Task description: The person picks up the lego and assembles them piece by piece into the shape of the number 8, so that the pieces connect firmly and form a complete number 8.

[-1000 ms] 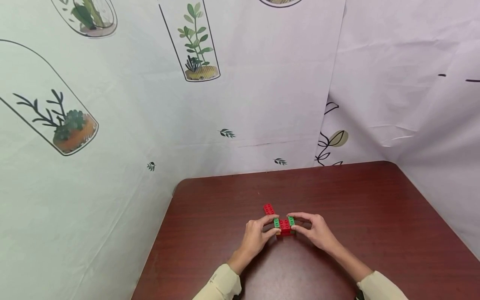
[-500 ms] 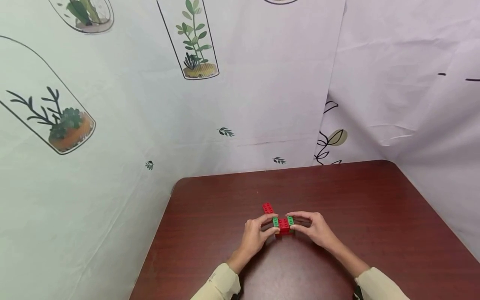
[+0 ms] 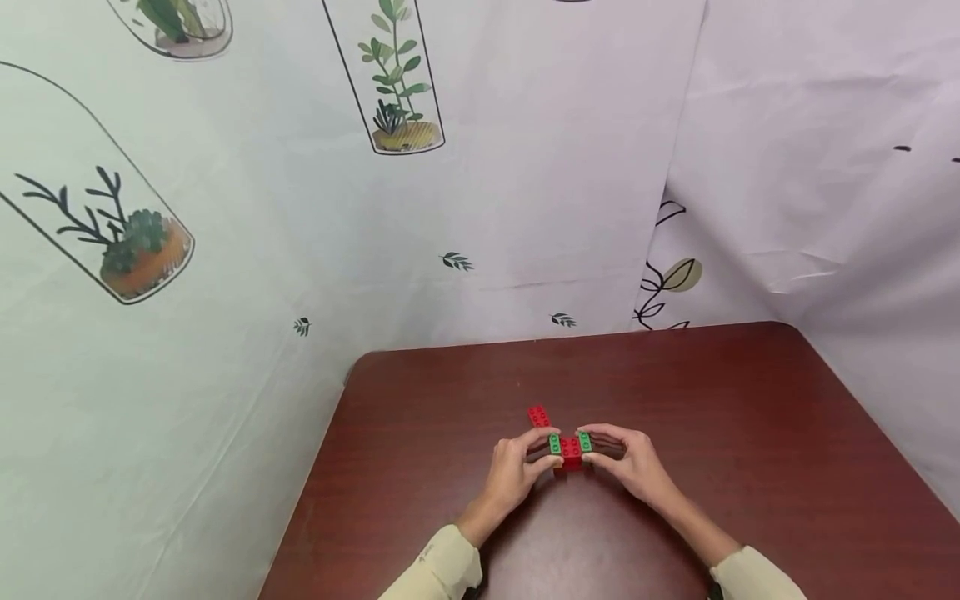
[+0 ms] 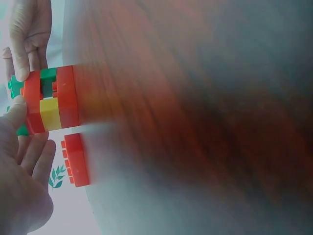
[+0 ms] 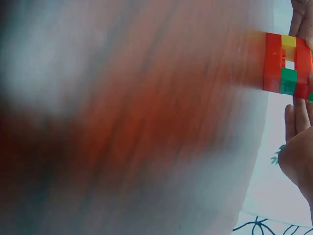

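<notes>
Both hands are at a small stack of toy building bricks on the table. My left hand (image 3: pixel 513 467) pinches a green brick (image 3: pixel 555 444) on the stack's left end, thumb in front and fingers behind. On the right end, my right hand (image 3: pixel 633 462) grips another green brick (image 3: pixel 585 442) the same way. Between them shows the studded top of a red brick (image 3: pixel 570 447). Under it, in the left wrist view, a yellow brick (image 4: pixel 50 114) and a green brick (image 4: pixel 48 75) stand with a gap between them on a bottom red brick (image 4: pixel 67 96).
A separate red brick (image 3: pixel 537 416) lies just behind the stack, to its left. The dark red-brown table (image 3: pixel 675 383) reaches back to a pale cloth backdrop (image 3: pixel 525 208) printed with plants, which also hangs along the sides.
The head view has shifted slightly. Both hands keep hold of the green bricks in nearly the same place, and the separate red brick has stayed put.
</notes>
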`<state>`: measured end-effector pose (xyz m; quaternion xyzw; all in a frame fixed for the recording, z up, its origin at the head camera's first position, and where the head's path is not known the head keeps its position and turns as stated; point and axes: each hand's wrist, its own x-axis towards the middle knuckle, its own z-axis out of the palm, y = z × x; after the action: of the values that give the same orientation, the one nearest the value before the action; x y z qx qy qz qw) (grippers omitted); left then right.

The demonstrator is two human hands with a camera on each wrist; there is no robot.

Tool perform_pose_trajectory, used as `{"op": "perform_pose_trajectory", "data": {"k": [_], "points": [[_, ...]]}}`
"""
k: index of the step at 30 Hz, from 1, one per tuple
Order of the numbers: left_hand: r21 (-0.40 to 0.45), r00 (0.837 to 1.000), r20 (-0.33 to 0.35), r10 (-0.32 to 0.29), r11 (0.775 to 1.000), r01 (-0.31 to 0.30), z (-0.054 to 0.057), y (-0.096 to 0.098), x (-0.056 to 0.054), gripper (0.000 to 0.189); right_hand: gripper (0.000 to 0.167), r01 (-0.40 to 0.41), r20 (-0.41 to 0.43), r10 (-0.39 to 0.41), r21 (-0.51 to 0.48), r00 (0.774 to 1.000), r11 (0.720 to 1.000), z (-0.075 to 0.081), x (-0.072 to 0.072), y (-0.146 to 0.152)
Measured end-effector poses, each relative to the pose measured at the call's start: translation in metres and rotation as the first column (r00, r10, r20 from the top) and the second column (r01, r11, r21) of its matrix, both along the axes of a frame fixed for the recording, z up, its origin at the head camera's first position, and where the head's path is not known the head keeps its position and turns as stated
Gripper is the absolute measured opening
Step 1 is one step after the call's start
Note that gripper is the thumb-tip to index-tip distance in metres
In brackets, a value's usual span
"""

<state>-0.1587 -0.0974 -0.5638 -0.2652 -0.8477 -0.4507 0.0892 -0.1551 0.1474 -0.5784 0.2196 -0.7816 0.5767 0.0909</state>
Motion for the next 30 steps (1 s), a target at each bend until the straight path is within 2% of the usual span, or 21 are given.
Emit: {"op": "perform_pose_trajectory", "data": {"k": [6,13,18,21,23,27,30], "points": [[-0.023,1.0,0.016,0.009,1.0,-0.009,0.004,0.002,-0.001,0.042,0.04,-0.008,0.005,0.008,-0.011,1.0,1.0,0.004,-0.001,0.001],[-0.065,1.0,0.021,0.011,0.998,-0.009,0.008,0.002,-0.003,0.044,0.041,-0.019,0.058,0.019,0.0,0.998,1.0,0.006,-0.002,0.003],[-0.09,0.998,0.019,-0.062,0.994,0.063,0.01,-0.004,-0.008,0.049,0.042,-0.033,0.074,0.032,0.008,0.997,0.999,0.007,-0.003,0.003],[-0.084,0.988,0.071,-0.134,0.987,0.14,0.013,-0.011,-0.015,0.05,0.042,-0.035,0.083,0.033,0.014,0.996,0.999,0.008,-0.003,0.002],[-0.062,0.98,0.125,-0.155,0.985,0.164,0.016,-0.015,-0.021,0.048,0.042,-0.031,0.098,0.029,0.02,0.995,0.999,0.008,-0.003,0.002],[-0.008,0.975,0.182,-0.129,0.991,0.132,0.016,-0.023,-0.037,0.044,0.042,-0.027,0.132,0.024,0.02,0.991,0.999,0.009,-0.001,0.001],[-0.029,0.978,0.19,-0.083,0.996,0.09,0.013,-0.027,-0.049,0.047,0.041,-0.03,0.151,0.027,0.018,0.988,0.999,0.009,0.0,0.0]]}}
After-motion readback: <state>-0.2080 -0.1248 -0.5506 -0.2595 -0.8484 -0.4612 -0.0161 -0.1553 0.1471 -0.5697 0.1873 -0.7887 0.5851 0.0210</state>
